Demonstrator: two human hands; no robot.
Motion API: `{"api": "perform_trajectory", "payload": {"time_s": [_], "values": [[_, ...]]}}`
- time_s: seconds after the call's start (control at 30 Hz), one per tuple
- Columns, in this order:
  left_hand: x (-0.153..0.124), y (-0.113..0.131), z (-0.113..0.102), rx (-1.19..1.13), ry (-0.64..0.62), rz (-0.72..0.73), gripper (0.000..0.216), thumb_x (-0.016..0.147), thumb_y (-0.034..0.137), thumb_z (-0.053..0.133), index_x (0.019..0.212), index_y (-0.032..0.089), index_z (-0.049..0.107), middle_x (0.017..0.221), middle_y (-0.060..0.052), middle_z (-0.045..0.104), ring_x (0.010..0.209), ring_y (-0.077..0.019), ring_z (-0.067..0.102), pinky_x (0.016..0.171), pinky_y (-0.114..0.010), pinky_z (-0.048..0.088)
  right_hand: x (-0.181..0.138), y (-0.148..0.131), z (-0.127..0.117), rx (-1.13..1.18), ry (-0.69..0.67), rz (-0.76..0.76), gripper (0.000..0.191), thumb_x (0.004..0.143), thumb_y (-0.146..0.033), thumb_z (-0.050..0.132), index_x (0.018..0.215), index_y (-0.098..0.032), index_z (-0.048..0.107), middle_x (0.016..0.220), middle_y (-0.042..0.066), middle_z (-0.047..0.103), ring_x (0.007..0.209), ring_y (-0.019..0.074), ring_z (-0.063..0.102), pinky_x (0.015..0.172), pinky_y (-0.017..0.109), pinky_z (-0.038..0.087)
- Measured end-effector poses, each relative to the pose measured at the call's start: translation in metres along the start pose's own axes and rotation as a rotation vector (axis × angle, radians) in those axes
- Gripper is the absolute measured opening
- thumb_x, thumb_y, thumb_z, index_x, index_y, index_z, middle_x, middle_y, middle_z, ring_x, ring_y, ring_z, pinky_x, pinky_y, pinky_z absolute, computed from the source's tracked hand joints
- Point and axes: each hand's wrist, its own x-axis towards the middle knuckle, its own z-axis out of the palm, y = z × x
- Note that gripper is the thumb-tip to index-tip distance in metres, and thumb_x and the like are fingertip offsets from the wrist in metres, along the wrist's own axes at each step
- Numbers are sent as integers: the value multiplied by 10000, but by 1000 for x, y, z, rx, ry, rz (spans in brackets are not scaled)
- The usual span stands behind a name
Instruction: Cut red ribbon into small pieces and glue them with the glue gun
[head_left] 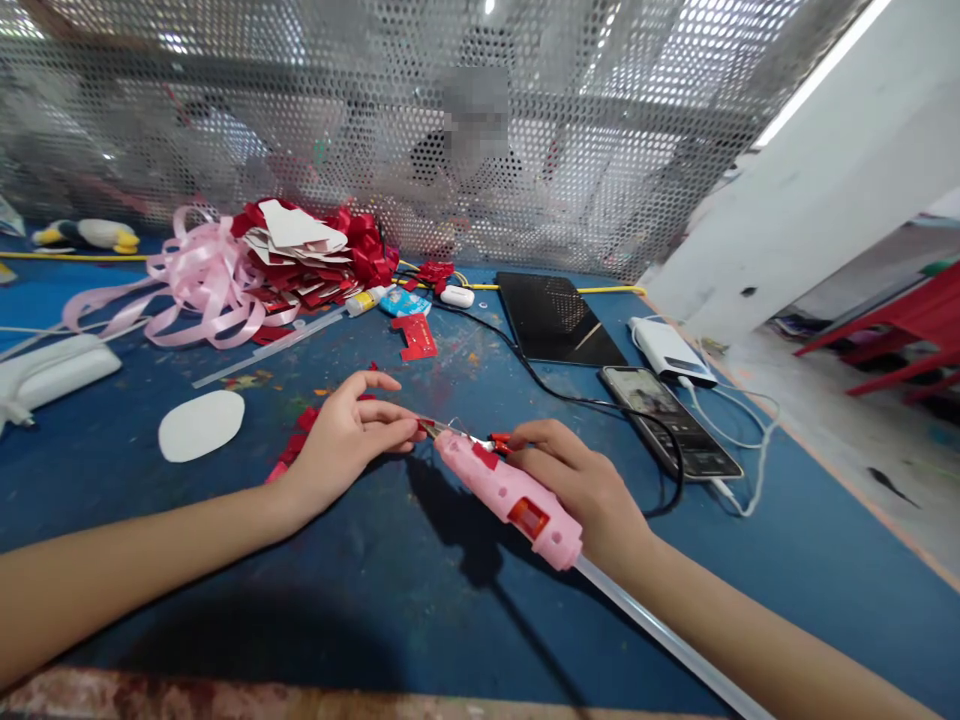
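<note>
My right hand (570, 475) is closed around the far side of a pink hot glue gun (487, 480), whose front end points left. From its rear a long clear glue stick (660, 630) sticks out toward the lower right. At my right fingertips shows a small orange-red part (499, 440) with shiny metal beside it; I cannot make out what it is. My left hand (352, 425) pinches a small red piece (425, 427) right at the gun's front end. Dark red ribbon (301, 435) lies on the table behind my left wrist, partly hidden.
Pink ribbon (199, 280) and a stack of red-and-white card pieces (300, 250) lie at the back left. A white rounded disc (201, 425) is at left. Right stand a phone (671, 420), power bank (670, 350) and black tablet (555, 318). A black cord (540, 375) crosses the blue table.
</note>
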Motion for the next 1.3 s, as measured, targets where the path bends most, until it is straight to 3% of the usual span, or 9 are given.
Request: {"api": "perform_trajectory", "payload": {"time_s": [1.3], "values": [[2, -2, -1, 21, -37, 9, 353, 715, 214, 692, 964, 210, 442, 715, 40, 657, 647, -102, 614, 621, -217, 466, 0, -2, 0, -70, 0, -31, 281, 909, -224, 337, 680, -187, 496, 855, 78, 605, 651, 106, 597, 533, 216, 463]]}}
